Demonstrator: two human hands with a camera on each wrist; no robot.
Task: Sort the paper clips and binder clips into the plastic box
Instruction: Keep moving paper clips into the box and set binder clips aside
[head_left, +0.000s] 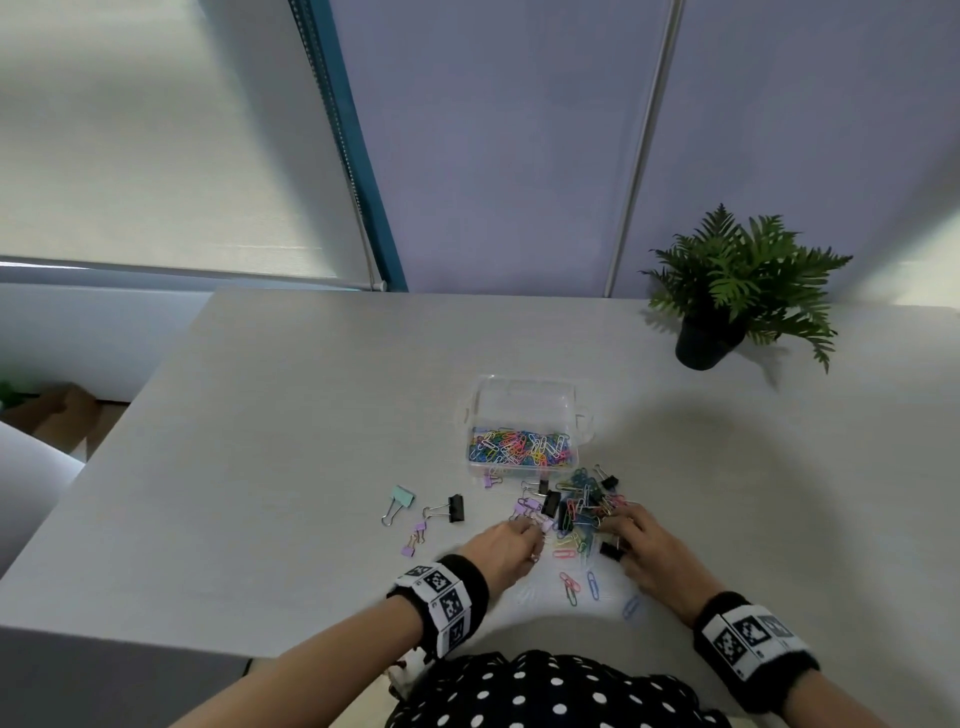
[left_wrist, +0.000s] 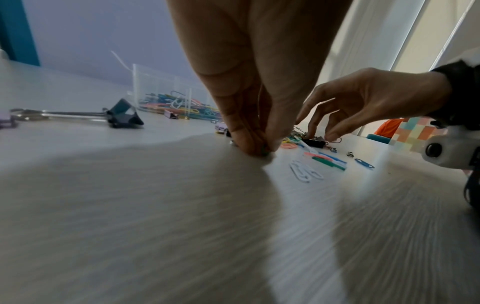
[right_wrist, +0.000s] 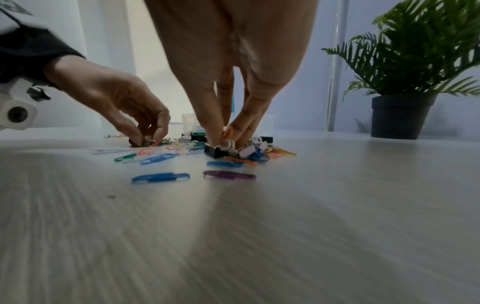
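A clear plastic box (head_left: 519, 396) stands mid-table, its near compartment full of coloured paper clips (head_left: 522, 448). In front of it lies a mixed pile of paper clips and binder clips (head_left: 582, 506). My left hand (head_left: 535, 530) is at the pile's left edge, fingertips pinching green and orange paper clips (right_wrist: 148, 142) against the table; the left wrist view shows this left hand (left_wrist: 257, 149) from behind. My right hand (head_left: 615, 525) works the pile's right side, and in its own view the right hand (right_wrist: 226, 142) pinches white paper clips (right_wrist: 230, 143) beside a black binder clip (right_wrist: 214, 152).
A black binder clip (head_left: 456, 508), a mint one (head_left: 402, 496) and small purple ones (head_left: 418, 530) lie left of the pile. Loose paper clips (head_left: 571, 587) sit near the front edge. A potted fern (head_left: 727, 291) stands at the back right.
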